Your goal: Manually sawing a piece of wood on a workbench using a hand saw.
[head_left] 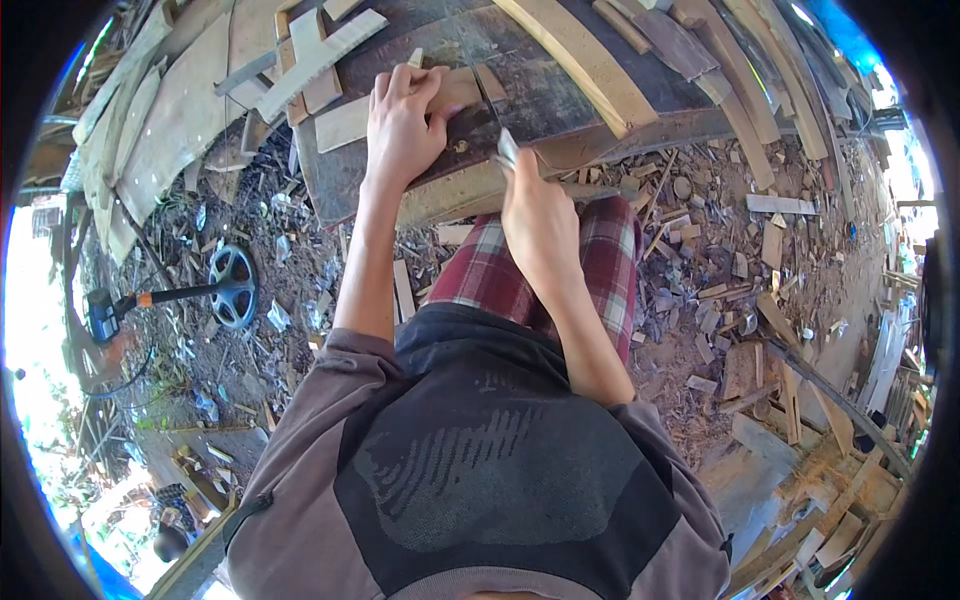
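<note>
My left hand (pixel 402 130) bends its fingers over a short flat wooden board (pixel 343 125) and holds it down on a dark, worn workbench (pixel 580 105). In my right hand (pixel 540 215) is the pale handle of a handsaw (pixel 508 148). Its thin blade, seen nearly edge-on, runs away from me across the right part of the board. Where the teeth meet the wood is too fine to make out. A little wood block (pixel 415 58) stands just past my left fingers.
A long timber (pixel 590 75) lies on the bench right of the saw. Wood offcuts (pixel 325 60) are stacked at the far left, and more planks (pixel 740 80) at the far right. Scraps litter the ground around my knees. A black wheel on a shaft (pixel 232 287) rests at left.
</note>
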Motion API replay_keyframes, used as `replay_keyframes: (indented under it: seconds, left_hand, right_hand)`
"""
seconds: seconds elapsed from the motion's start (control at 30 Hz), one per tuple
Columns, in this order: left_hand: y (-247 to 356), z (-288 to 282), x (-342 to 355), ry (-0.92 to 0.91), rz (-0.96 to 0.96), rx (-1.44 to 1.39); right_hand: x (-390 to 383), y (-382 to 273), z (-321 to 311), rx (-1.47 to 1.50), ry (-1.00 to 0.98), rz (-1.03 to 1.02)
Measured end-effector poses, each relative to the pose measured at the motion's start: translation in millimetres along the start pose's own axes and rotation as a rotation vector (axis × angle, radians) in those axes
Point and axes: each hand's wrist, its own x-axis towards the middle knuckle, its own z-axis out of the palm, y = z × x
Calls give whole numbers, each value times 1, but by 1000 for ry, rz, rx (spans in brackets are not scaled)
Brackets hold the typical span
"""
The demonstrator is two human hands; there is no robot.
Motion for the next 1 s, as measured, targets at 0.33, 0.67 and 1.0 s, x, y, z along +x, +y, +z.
replay_keyframes:
  seconds: [0.33, 0.67, 1.0]
  left_hand:
    - [-1, 1, -1, 32, 19, 16]
    - [1, -2, 1, 13, 41, -17]
    - [0, -1, 2, 41, 51, 16]
  right_hand:
    - [-1, -9, -2, 15, -5, -8]
    - [9, -17, -11, -23, -1, -24]
    - [4, -19, -12, -24, -66, 50]
